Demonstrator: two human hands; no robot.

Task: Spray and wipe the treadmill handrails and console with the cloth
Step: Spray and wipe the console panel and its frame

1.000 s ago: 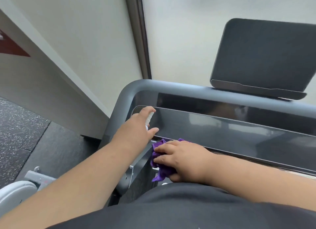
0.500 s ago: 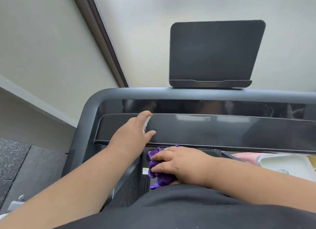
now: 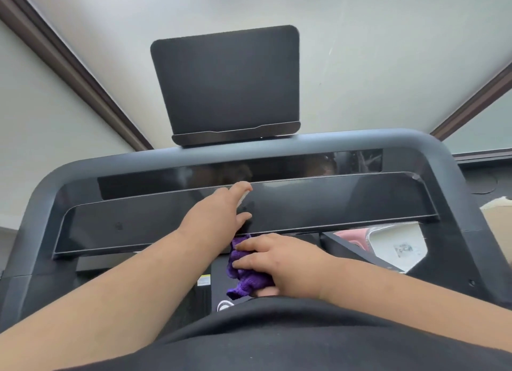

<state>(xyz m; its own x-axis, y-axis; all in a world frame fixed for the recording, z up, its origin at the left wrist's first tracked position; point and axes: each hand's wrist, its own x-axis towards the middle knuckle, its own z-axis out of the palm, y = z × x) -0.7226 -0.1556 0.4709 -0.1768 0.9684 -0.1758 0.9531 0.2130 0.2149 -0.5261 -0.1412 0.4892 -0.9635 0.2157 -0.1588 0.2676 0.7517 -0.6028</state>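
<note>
The treadmill's glossy black console panel (image 3: pixel 332 204) spans the view, framed by the grey handrail bar (image 3: pixel 360 140). My left hand (image 3: pixel 219 212) is held against the panel's middle and grips a small white spray bottle (image 3: pixel 244 198), which is almost wholly hidden by the fingers. Just below the panel's lower edge, my right hand (image 3: pixel 279 262) grips a bunched purple cloth (image 3: pixel 246 279) close to my body. A dark tablet holder (image 3: pixel 227 85) stands on top of the bar.
A white container (image 3: pixel 393 243) with something pink beside it sits under the console's right part. A cardboard box (image 3: pixel 498 223) is at the far right. Frosted window panes with brown frames (image 3: pixel 83 74) rise behind the treadmill.
The view has swung from the console's left corner to its middle. My left hand with the bottle has moved right along the panel, and my right hand with the cloth has followed below it.
</note>
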